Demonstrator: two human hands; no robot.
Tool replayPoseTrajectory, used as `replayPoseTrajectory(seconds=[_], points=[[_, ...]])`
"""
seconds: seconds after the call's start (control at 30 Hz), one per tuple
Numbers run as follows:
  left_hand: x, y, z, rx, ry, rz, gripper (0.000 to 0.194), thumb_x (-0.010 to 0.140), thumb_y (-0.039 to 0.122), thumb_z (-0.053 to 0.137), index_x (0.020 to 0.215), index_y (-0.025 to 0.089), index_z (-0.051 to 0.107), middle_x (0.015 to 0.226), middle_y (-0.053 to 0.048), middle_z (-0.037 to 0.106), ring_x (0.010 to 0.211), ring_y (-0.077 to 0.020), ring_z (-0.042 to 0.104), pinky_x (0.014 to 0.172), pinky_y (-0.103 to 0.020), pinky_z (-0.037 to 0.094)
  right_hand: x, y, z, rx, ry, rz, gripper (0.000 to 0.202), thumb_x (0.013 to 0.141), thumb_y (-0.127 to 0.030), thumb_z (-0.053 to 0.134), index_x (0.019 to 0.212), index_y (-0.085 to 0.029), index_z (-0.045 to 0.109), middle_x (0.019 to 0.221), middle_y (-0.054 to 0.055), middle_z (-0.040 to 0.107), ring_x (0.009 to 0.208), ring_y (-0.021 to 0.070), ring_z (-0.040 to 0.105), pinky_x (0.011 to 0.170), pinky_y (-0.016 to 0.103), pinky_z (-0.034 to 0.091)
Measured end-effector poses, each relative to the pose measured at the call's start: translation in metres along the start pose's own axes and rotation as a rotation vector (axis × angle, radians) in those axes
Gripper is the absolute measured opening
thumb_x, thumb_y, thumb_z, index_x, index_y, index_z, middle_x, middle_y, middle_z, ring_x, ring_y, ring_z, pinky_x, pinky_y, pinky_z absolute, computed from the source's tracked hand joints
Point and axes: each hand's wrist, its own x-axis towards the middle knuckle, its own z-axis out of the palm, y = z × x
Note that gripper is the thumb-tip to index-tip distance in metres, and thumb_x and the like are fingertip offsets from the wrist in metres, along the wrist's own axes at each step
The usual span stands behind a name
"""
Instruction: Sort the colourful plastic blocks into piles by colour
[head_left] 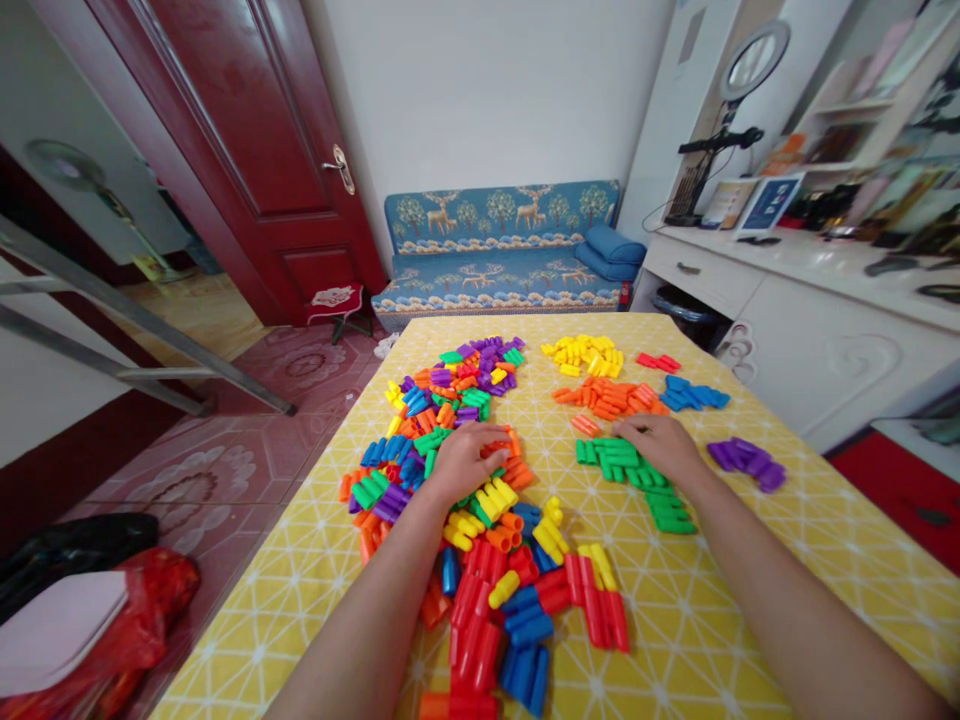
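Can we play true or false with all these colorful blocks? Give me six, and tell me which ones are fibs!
1. The left hand is at the mixed pile. True.
2. Both hands are at the mixed pile. False: the right hand is by the green pile.
3. The green pile is nearer the sofa than the yellow pile. False: the yellow pile is nearer the sofa.
4. The blue group lies between the red group and the purple group. True.
5. The tablecloth is plain blue. False: the tablecloth is yellow with white lines.
6. The purple group is to the right of the green pile. True.
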Motion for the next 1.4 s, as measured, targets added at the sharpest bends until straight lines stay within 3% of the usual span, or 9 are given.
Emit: replayPoseTrajectory(seconds=[0.17,0.27,0.37,0.57,0.7,0.93,1.1,1.23,1.4], points=[[0.0,0.002,-0.002,-0.017,0.005,-0.008,0.023,0.086,0.031,0.059,0.105,0.026,0.072,0.115,-0.004,0.07,0.108,-0.0213,0.063,0.095,-0.034,0.049,0.013,-0.004,0.006,0.056,-0.069,-0.097,0.029,0.084,-0.04,0.051,0.084,-0.022,0.075,0.094,0.004,0.073,0.09,0.0207,0.066,0.08,0.031,0.049],[0.0,0.003,-0.002,-0.034,0.01,-0.014,0.022,0.086,0.029,0.06,0.104,0.025,0.072,0.114,-0.004,0.07,0.108,-0.0211,0.063,0.095,-0.033,0.048,0.018,-0.005,0.01,0.071,-0.016,-0.144,0.025,0.081,-0.032,0.055,0.092,-0.021,0.074,0.102,0.006,0.071,0.097,0.0207,0.064,0.089,0.034,0.048],[0.0,0.002,-0.002,-0.038,0.007,-0.011,0.022,0.086,0.029,0.059,0.104,0.025,0.072,0.114,-0.003,0.07,0.108,-0.0213,0.063,0.095,-0.034,0.048,0.013,-0.014,0.01,0.079,0.032,-0.108,0.023,0.08,-0.031,0.056,0.093,-0.02,0.073,0.101,0.006,0.072,0.095,0.0212,0.066,0.086,0.034,0.05],[0.0,-0.001,0.0,-0.028,0.008,-0.009,0.024,0.087,0.032,0.058,0.105,0.025,0.072,0.116,-0.004,0.07,0.108,-0.0214,0.063,0.094,-0.033,0.049,-0.001,-0.042,0.009,0.102,-0.154,-0.178,0.026,0.085,-0.035,0.052,0.095,-0.024,0.074,0.101,0.003,0.074,0.094,0.0229,0.068,0.082,0.033,0.052],[0.0,0.0,0.0,-0.029,0.005,-0.02,0.023,0.087,0.03,0.059,0.105,0.025,0.072,0.114,-0.003,0.07,0.108,-0.0213,0.063,0.095,-0.033,0.048,-0.002,-0.059,0.013,0.051,-0.025,-0.15,0.027,0.083,-0.033,0.055,0.1,-0.023,0.073,0.105,0.007,0.072,0.101,0.0274,0.066,0.089,0.04,0.051],[0.0,0.002,-0.001,-0.082,0.017,-0.019,0.022,0.086,0.027,0.059,0.103,0.025,0.073,0.113,-0.004,0.071,0.107,-0.0223,0.063,0.094,-0.034,0.048,-0.007,-0.103,0.07,0.551,-0.087,-0.156,0.029,0.079,-0.027,0.057,0.104,-0.018,0.069,0.106,0.009,0.071,0.091,0.0205,0.068,0.083,0.035,0.053],[0.0,0.002,0.0,-0.319,0.155,-0.115,0.021,0.087,0.024,0.057,0.097,0.018,0.074,0.098,-0.007,0.074,0.095,-0.0217,0.067,0.088,-0.033,0.051,-0.007,-0.105,0.102,0.665,-0.006,-0.082,0.022,0.077,-0.021,0.054,0.092,-0.016,0.069,0.094,0.009,0.071,0.082,0.0195,0.067,0.078,0.034,0.053],[0.002,0.01,-0.003,-0.626,0.349,-0.247,0.029,0.086,0.039,0.059,0.094,0.015,0.072,0.088,-0.007,0.075,0.081,-0.0205,0.069,0.077,-0.031,0.054,-0.01,-0.102,0.102,0.619,0.017,-0.192,0.02,0.08,-0.022,0.052,0.086,-0.018,0.07,0.088,0.006,0.069,0.081,0.0186,0.065,0.074,0.032,0.051],[0.016,0.031,-0.022,-1.138,0.458,-0.311,0.049,0.087,0.057,0.05,0.088,0.013,0.069,0.075,-0.007,0.072,0.069,-0.0157,0.067,0.069,-0.027,0.053,-0.009,-0.103,0.102,0.609,0.022,-0.218,0.019,0.08,-0.021,0.052,0.084,-0.02,0.071,0.084,0.005,0.069,0.077,0.0176,0.063,0.071,0.03,0.048]])
